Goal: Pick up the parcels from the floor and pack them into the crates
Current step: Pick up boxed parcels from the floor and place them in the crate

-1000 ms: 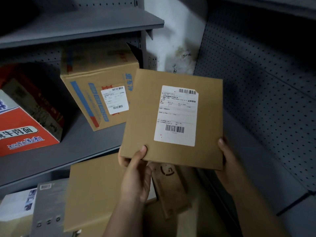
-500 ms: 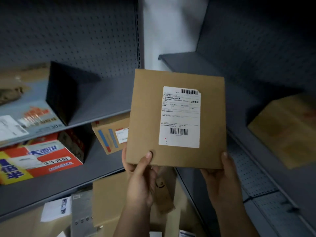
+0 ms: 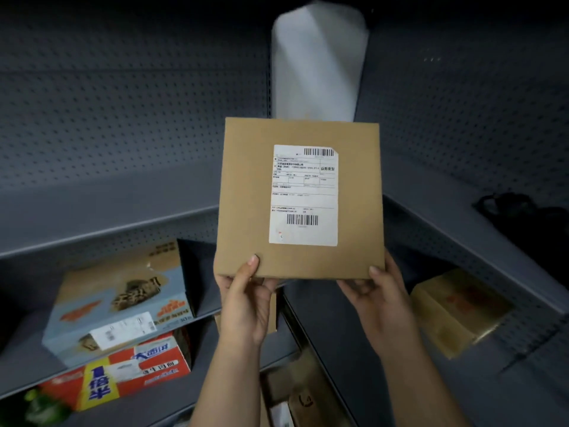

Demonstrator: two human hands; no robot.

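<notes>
The flat, square brown cardboard parcel (image 3: 246, 195) stands upright before grey perforated metal shelving (image 3: 107, 134), its matte face bearing a white barcoded label (image 3: 303, 195); the left hand (image 3: 246, 300) and right hand (image 3: 381, 300) pinch its bottom corners, thumbs in front; it has risen since a moment ago, above the pale blue printed carton (image 3: 117, 306); the grip is unchanged.

Behind the parcel (image 3: 246, 195) we lose the fingers of the left hand (image 3: 246, 303) and the right hand (image 3: 381, 300). The small print on its label (image 3: 303, 195) is too fine for us to read. At 8 o'clock the snack box (image 3: 117, 303) is smeared with blur. At 3 o'clock a dark thing (image 3: 523, 217) (we cannot tell what it is) runs off the edge. At 6 o'clock brown cartons (image 3: 298, 396) sit partly behind the forearms, cut by the edge.
</notes>
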